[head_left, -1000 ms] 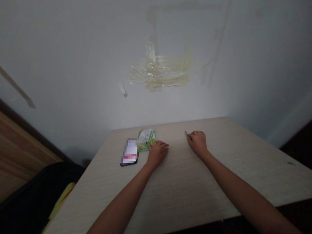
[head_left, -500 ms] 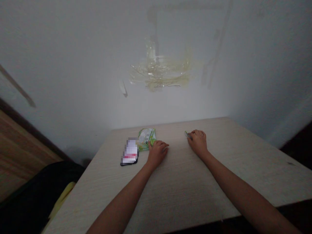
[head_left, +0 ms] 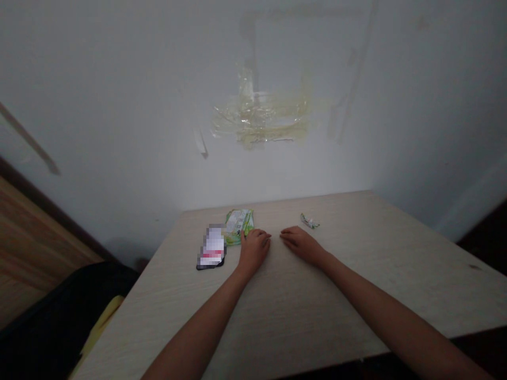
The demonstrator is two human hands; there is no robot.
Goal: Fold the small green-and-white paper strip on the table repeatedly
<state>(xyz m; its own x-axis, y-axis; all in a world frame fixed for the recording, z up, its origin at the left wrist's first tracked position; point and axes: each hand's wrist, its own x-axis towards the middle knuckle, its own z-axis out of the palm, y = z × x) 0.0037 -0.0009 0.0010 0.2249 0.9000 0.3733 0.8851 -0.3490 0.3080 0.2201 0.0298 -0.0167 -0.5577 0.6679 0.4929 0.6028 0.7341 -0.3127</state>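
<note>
My left hand (head_left: 254, 250) rests on the table beside a green and white packet (head_left: 239, 221), its outer finger at the packet's lower right edge. The thumb and forefinger come together at the right; whatever they pinch is too small or hidden to make out. Across a narrow gap, my right hand (head_left: 301, 244) points left with its fingers stretched out, and no object shows in it. Behind it lies a small crumpled wrapper (head_left: 309, 221), green and clear, apart from the hand.
Left of the packet lies a phone (head_left: 212, 248) with a blurred screen. The pale wooden table (head_left: 285, 327) meets a wall (head_left: 138, 116) at the back, where old clear tape (head_left: 261, 119) sticks. A dark cloth-like thing (head_left: 67, 306) is beyond the left edge.
My right hand has let go of the small wrapper and moved left and nearer to me, toward the left hand. The left hand has stayed nearly still, its forefinger drawn in slightly.
</note>
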